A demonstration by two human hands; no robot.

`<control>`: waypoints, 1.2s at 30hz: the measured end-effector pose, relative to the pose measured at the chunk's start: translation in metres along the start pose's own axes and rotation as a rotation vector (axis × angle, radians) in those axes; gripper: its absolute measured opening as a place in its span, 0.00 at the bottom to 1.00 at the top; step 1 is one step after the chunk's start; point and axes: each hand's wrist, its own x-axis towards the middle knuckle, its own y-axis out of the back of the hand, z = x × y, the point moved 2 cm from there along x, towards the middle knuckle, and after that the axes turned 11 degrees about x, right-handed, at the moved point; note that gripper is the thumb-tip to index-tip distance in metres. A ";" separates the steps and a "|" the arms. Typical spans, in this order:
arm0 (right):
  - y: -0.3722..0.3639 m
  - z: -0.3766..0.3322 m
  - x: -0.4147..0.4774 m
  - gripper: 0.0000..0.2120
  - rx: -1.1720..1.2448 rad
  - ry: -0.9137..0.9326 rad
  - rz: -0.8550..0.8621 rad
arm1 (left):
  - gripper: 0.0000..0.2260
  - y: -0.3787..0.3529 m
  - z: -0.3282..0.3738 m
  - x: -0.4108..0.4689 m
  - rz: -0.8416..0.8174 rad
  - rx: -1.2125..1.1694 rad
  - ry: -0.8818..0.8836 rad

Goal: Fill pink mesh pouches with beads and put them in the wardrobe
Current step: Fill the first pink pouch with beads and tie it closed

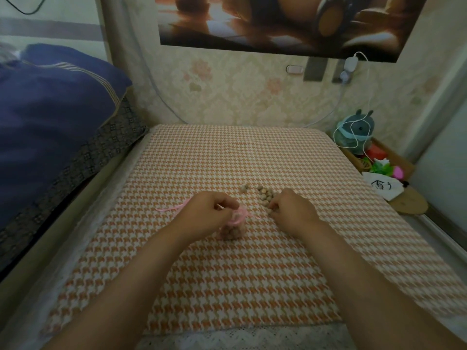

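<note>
A small pink mesh pouch (231, 229) holding several tan beads stands on the orange houndstooth cushion (242, 274). My left hand (207, 210) pinches the pouch's gathered top; its pink ribbon (171, 207) trails off to the left. Loose tan beads (264, 194) lie in a small cluster just beyond my right hand (290, 210). The curled fingertips of that hand pinch beads at the near edge of the cluster. A couple more beads (243, 188) sit a little to the left of the cluster.
A blue pillow (55, 102) on a patterned bed lies to the left. At the right, a wooden shelf holds a teal plush toy (356, 133), a white cable, colourful items and a white drawstring bag (381, 186). A wallpapered wall stands behind.
</note>
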 end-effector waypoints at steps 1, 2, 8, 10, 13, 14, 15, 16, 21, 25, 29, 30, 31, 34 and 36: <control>0.001 -0.001 0.000 0.10 0.005 0.007 0.004 | 0.12 0.000 0.000 0.000 -0.010 -0.013 -0.002; 0.002 -0.002 -0.001 0.10 0.015 0.014 0.010 | 0.12 0.001 0.000 0.000 -0.021 -0.017 -0.005; 0.028 -0.036 -0.013 0.07 0.291 0.188 0.130 | 0.13 0.000 -0.003 0.001 -0.042 -0.052 0.009; 0.035 -0.054 -0.022 0.07 0.348 0.285 0.117 | 0.14 0.000 -0.002 0.000 -0.040 -0.070 0.014; 0.038 -0.073 -0.033 0.07 0.296 0.356 0.075 | 0.11 0.001 -0.001 -0.002 -0.055 -0.073 -0.015; 0.037 -0.077 -0.036 0.08 0.261 0.362 0.064 | 0.10 0.002 -0.001 -0.003 -0.057 -0.072 -0.025; 0.035 -0.080 -0.037 0.09 0.233 0.365 0.058 | 0.10 0.002 0.000 -0.004 -0.052 -0.069 -0.034; 0.033 -0.082 -0.038 0.10 0.214 0.369 0.056 | 0.09 0.003 0.000 -0.005 -0.045 -0.062 -0.042; 0.031 -0.081 -0.038 0.11 0.220 0.359 0.060 | 0.11 0.005 -0.001 -0.007 -0.038 -0.070 -0.027; 0.030 -0.080 -0.040 0.12 0.222 0.366 0.035 | 0.13 0.006 -0.002 -0.005 -0.033 -0.077 -0.006; 0.022 -0.083 -0.042 0.14 0.091 0.356 -0.038 | 0.12 0.007 0.001 -0.005 -0.036 -0.080 -0.037; 0.019 -0.083 -0.042 0.14 0.079 0.343 -0.066 | 0.12 0.007 0.002 -0.005 -0.034 -0.075 -0.039; 0.015 -0.084 -0.041 0.14 0.084 0.338 -0.096 | 0.12 0.007 0.003 -0.006 -0.032 -0.067 -0.041; 0.008 -0.084 -0.038 0.14 0.179 0.333 -0.154 | 0.13 0.007 0.000 -0.005 -0.036 -0.055 -0.047; 0.012 -0.081 -0.037 0.14 0.305 0.303 -0.135 | 0.13 0.008 -0.002 -0.004 -0.044 -0.069 -0.034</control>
